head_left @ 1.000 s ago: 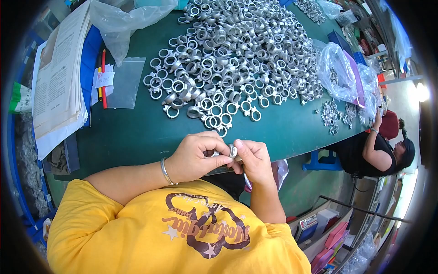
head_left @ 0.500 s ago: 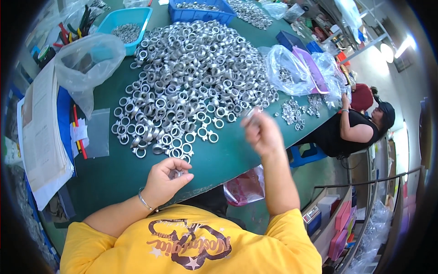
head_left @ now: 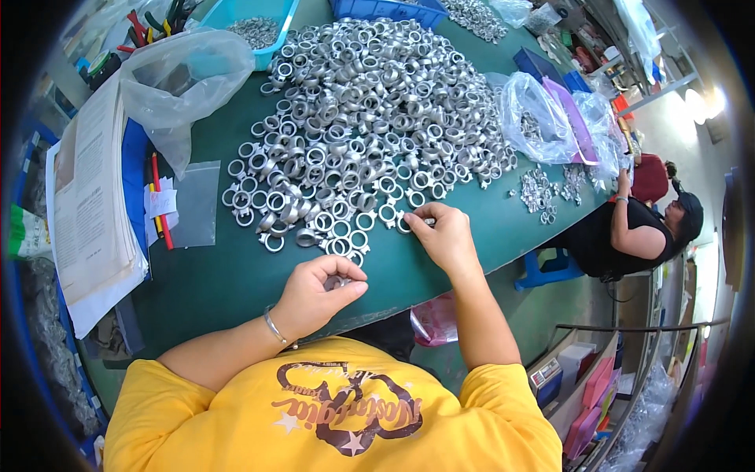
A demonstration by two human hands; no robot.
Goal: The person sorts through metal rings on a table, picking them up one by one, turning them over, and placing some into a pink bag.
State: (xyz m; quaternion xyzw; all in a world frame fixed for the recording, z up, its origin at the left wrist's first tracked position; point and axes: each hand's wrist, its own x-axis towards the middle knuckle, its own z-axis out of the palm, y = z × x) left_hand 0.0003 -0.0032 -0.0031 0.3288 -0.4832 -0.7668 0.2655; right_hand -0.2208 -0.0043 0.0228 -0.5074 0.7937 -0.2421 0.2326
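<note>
A large heap of silver metal rings, each with a small lug, covers the middle of the green table. My left hand is curled near the table's front edge, closed around small metal parts that show partly between thumb and fingers. At the near right edge of the heap, my right hand has its thumb and finger on a single metal ring. Another bit of metal shows under its curled fingers, mostly hidden.
Clear plastic bags and a small cluster of metal parts lie to the right. A turquoise bin and a blue crate stand behind. Papers and pens are at left. A person sits at far right.
My right hand has moved down and left to the heap's edge, onto a ring. My left hand stays closed near the table's front edge. The whole view has shifted slightly.
</note>
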